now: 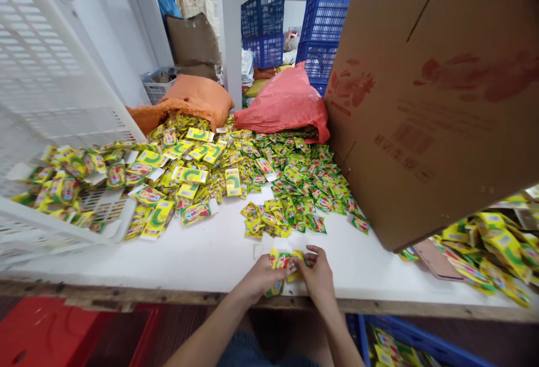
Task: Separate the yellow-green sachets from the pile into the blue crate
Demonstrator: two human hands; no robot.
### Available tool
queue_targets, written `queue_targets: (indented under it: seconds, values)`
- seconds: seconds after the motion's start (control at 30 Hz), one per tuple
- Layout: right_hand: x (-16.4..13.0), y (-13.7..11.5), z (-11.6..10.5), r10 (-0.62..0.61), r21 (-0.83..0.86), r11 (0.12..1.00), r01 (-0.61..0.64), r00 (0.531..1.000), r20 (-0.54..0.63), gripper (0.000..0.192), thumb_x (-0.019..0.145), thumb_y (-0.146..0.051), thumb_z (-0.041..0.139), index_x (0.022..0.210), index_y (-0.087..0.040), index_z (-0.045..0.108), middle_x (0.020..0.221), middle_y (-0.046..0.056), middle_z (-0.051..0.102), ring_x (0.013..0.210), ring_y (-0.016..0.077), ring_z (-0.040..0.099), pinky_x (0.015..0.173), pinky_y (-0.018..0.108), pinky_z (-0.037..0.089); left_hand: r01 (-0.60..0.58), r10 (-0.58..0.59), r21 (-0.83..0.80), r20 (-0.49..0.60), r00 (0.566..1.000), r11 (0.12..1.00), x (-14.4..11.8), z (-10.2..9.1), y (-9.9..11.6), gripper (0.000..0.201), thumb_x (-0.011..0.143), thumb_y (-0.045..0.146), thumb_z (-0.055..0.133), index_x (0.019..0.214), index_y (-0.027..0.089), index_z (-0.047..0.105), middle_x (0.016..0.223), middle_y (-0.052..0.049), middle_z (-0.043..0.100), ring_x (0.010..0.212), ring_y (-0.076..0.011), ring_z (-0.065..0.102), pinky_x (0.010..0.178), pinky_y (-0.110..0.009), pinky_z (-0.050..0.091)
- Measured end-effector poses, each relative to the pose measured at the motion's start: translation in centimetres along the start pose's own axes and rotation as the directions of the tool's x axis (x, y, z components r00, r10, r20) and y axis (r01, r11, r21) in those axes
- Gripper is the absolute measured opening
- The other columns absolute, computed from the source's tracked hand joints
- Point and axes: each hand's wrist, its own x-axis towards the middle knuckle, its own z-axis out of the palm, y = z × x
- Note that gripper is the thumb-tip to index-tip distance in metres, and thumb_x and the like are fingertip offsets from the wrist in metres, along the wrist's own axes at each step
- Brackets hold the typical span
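My left hand is closed around a small yellow, red and green carton, whose white flap stands up at the top. My right hand pinches a small yellow sachet against the carton's right side; the fingers partly hide it. Just beyond both hands lies a little heap of yellow sachets. Behind that, green sachets spread out from a red sack. To the left, yellow cartons, several with white flaps open, lie piled on more yellow sachets near an orange sack.
A white plastic crate lies tipped on its side at the left, with cartons in it. A large cardboard box leans over the table's right side, beside more cartons and a phone-like flat object. Below sit a red stool and a blue crate.
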Motion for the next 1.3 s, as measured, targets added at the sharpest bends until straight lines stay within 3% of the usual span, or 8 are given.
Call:
queue_targets:
  seconds: [0.13, 0.27, 0.4, 0.53, 0.77, 0.9, 1.1, 1.3]
  values:
    - [-0.5, -0.5, 0.3, -0.036, 0.365, 0.931, 0.003, 0.996, 0.083, 0.044, 0.059, -0.035, 0.071, 0.095, -0.02, 0.05, 0.072, -0.002, 0.055, 0.063, 0.0142, 0.056, 0.058, 0.026, 0.048, 0.003, -0.003, -0.149, -0.002, 1.0, 0.989, -0.2, -0.5, -0.6, 0.044, 0.056, 0.027, 0.077, 0.095, 0.011, 0.066, 0.086, -0.008, 0.068, 0.081, -0.0203, 0.061, 0.079, -0.031, 0.043]
    - [-0.6, -0.8, -0.3, -0.032, 0.45, 0.891, -0.055, 0.982, 0.184, 0.048, 0.062, -0.037, 0.07, 0.102, -0.019, 0.05, 0.073, -0.002, 0.055, 0.068, 0.0156, 0.058, 0.064, 0.028, 0.048, 0.035, -0.022, -0.249, 0.055, 0.998, 0.968, -0.5, -1.1, -1.1, 0.043, 0.057, 0.025, 0.078, 0.096, 0.01, 0.066, 0.091, -0.011, 0.068, 0.082, -0.021, 0.061, 0.08, -0.033, 0.044]
    - [-1.2, -1.1, -1.1, -0.195, 0.148, 0.976, 0.157, 0.937, 0.29, 0.028, 0.074, -0.037, 0.058, 0.093, -0.017, 0.056, 0.079, 0.003, 0.058, 0.075, 0.0186, 0.057, 0.07, 0.031, 0.046, 0.005, 0.013, -0.209, 0.084, 0.996, 0.978, -0.7, -1.1, -0.9, 0.043, 0.061, 0.028, 0.076, 0.098, 0.01, 0.065, 0.089, -0.011, 0.067, 0.081, -0.0207, 0.061, 0.079, -0.032, 0.044]
    - [-1.8, -1.3, -1.7, -0.283, -0.086, 0.932, 0.351, 0.857, 0.429, 0.013, 0.083, -0.029, 0.044, 0.086, -0.019, 0.052, 0.078, 0.004, 0.059, 0.072, 0.018, 0.055, 0.066, 0.029, 0.044, -0.057, 0.068, -0.137, 0.074, 0.995, 0.989, -0.9, -1.0, -0.6, 0.043, 0.061, 0.03, 0.075, 0.097, 0.011, 0.064, 0.089, -0.01, 0.067, 0.083, -0.0202, 0.06, 0.079, -0.031, 0.043]
    - [-0.6, -4.0, -3.0, -0.3, -0.018, 0.948, 0.319, 0.909, 0.291, 0.013, 0.085, -0.033, 0.043, 0.085, -0.021, 0.044, 0.069, 0.0, 0.057, 0.062, 0.0155, 0.054, 0.057, 0.024, 0.043, 0.019, -0.023, -0.089, -0.039, 0.999, 0.996, -0.7, -1.0, -0.8, 0.03, 0.057, 0.028, 0.075, 0.078, 0.011, 0.061, 0.069, -0.003, 0.06, 0.061, -0.0153, 0.057, 0.063, -0.029, 0.046]
    - [-0.6, -6.5, -1.4, -0.426, 0.087, 0.904, 0.418, 0.866, 0.26, 0.014, 0.088, -0.029, 0.038, 0.098, -0.02, 0.044, 0.084, 0.003, 0.058, 0.075, 0.0163, 0.056, 0.066, 0.025, 0.045, -0.033, 0.032, 0.063, 0.013, 0.999, 0.997, 0.0, -0.5, -0.8, 0.019, 0.058, 0.022, 0.071, 0.07, 0.012, 0.059, 0.059, 0.001, 0.056, 0.054, -0.0118, 0.052, 0.059, -0.027, 0.044]
    - [-0.1, -6.8, -1.5, -0.518, -0.134, 0.77, 0.624, 0.734, 0.439, 0.012, 0.086, -0.019, 0.037, 0.094, -0.02, 0.046, 0.088, 0.006, 0.055, 0.084, 0.0193, 0.054, 0.073, 0.03, 0.044, -0.052, 0.051, 0.096, 0.023, 0.998, 0.994, 0.0, -1.0, -0.8, 0.021, 0.059, 0.026, 0.069, 0.072, 0.012, 0.058, 0.059, 0.003, 0.052, 0.055, -0.0106, 0.047, 0.056, -0.023, 0.04]
    - [0.4, -9.1, -3.0, -0.396, -0.386, 0.683, 0.619, 0.759, 0.516, 0.012, 0.081, -0.016, 0.042, 0.089, -0.019, 0.05, 0.084, 0.007, 0.057, 0.078, 0.0211, 0.055, 0.069, 0.031, 0.044, -0.037, 0.033, 0.136, 0.03, 0.999, 0.99, 0.1, -0.9, -1.3, 0.02, 0.062, 0.03, 0.066, 0.069, 0.013, 0.058, 0.057, 0.002, 0.054, 0.051, -0.0117, 0.049, 0.054, -0.025, 0.041]
